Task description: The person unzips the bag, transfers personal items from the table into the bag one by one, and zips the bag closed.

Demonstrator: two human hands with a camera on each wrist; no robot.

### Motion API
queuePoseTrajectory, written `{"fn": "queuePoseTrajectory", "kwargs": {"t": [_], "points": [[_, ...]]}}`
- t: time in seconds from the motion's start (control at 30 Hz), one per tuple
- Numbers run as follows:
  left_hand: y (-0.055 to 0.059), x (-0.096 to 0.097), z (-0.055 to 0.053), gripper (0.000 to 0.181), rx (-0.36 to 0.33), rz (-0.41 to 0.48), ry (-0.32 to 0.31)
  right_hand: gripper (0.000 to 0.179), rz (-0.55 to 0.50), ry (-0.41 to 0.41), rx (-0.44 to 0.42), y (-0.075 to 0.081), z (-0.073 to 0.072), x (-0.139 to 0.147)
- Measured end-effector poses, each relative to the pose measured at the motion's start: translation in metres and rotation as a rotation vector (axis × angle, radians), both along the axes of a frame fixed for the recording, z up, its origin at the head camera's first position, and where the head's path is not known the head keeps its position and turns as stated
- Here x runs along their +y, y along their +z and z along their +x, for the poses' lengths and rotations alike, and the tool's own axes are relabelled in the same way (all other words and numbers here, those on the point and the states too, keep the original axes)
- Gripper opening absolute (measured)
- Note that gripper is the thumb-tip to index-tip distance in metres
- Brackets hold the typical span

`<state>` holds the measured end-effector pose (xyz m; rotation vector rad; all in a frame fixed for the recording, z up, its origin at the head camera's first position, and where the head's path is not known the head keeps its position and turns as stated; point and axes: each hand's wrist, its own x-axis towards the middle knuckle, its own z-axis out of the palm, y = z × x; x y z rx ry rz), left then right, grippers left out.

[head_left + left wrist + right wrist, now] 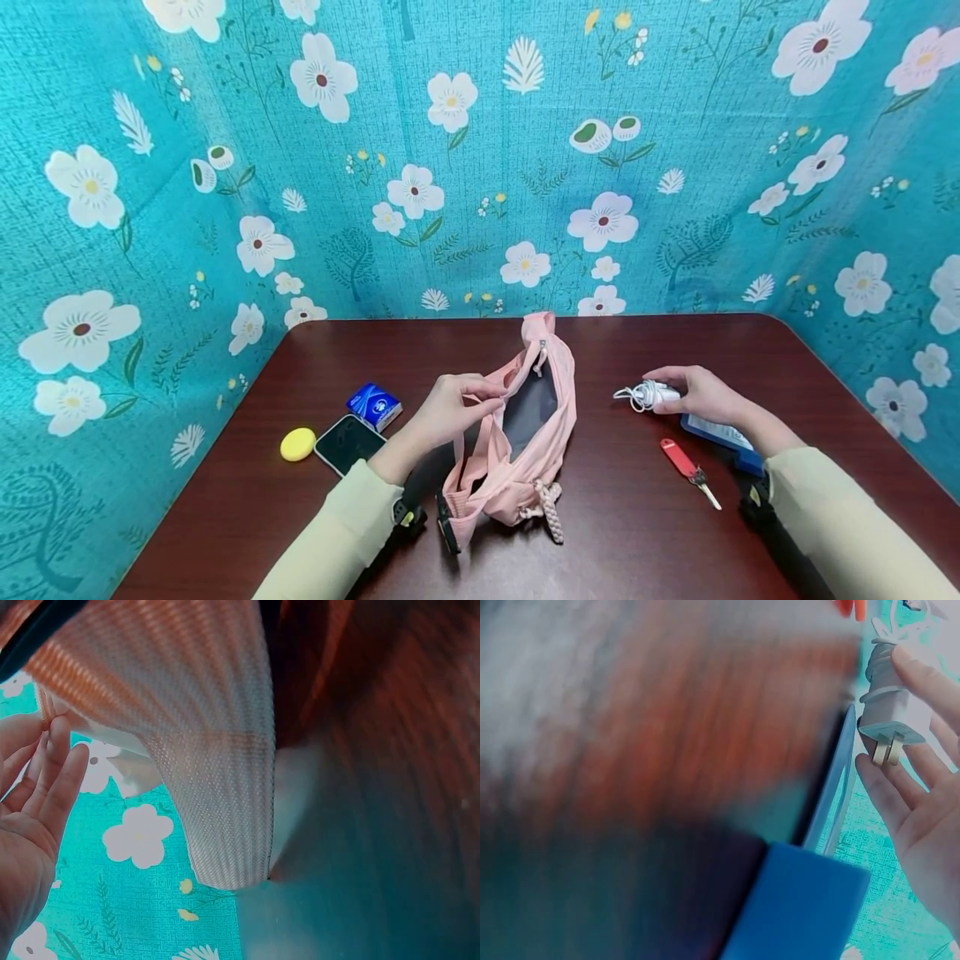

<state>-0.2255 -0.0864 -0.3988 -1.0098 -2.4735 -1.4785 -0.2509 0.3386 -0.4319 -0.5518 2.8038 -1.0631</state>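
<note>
A pink bag [567, 392] lies on the table with its long zipped opening spread, showing the grey lining. My left hand [450, 404] pinches the left edge of that opening between thumb and fingers. The left wrist view has the bag's pink webbing [217, 772] close up, with the left hand [37, 810] beyond it. Right of the bag, my right hand [705, 393] grips a white charger [647, 395] with its cable wound around it. Two metal prongs of the charger [894, 720] point toward the palm in the right wrist view.
Left of the bag lie a yellow round object [297, 444], a dark-screened phone [347, 443] and a small blue packet [373, 406]. A key with a red tag [678, 458] rests below the right hand. A blue-edged flat item [723, 435] lies partly under the right forearm.
</note>
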Motion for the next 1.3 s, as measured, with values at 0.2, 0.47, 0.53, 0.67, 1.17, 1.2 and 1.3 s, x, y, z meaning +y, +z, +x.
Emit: {"fn": "queuePoseTrajectory", "kwargs": {"t": [0.2,0.47,0.53,0.67,1.17,1.2,1.3], "points": [[-0.001,0.000,0.000,0.021,0.002,0.004,0.003,0.057,-0.015,-0.027,0.041,0.006,0.004,-0.001],[0.001,0.001,-0.001,0.020,-0.004,0.004,-0.001,0.056,-0.045,-0.014,0.120,0.019,0.007,-0.009],[0.001,0.001,0.000,0.020,-0.011,0.005,-0.002,0.055,-0.048,-0.008,0.137,0.024,0.009,-0.013],[0.002,0.000,0.000,0.020,-0.011,0.013,-0.007,0.053,-0.067,-0.002,0.163,0.033,0.011,-0.021],[0.001,0.001,0.000,0.019,0.008,0.014,-0.014,0.053,-0.123,0.079,0.142,0.060,0.020,-0.062],[0.001,0.001,0.000,0.019,0.009,0.016,-0.016,0.053,-0.121,0.087,0.147,0.061,0.020,-0.065],[0.001,0.001,0.000,0.019,0.007,0.020,-0.021,0.053,-0.118,0.109,0.157,0.065,0.023,-0.074]]}}
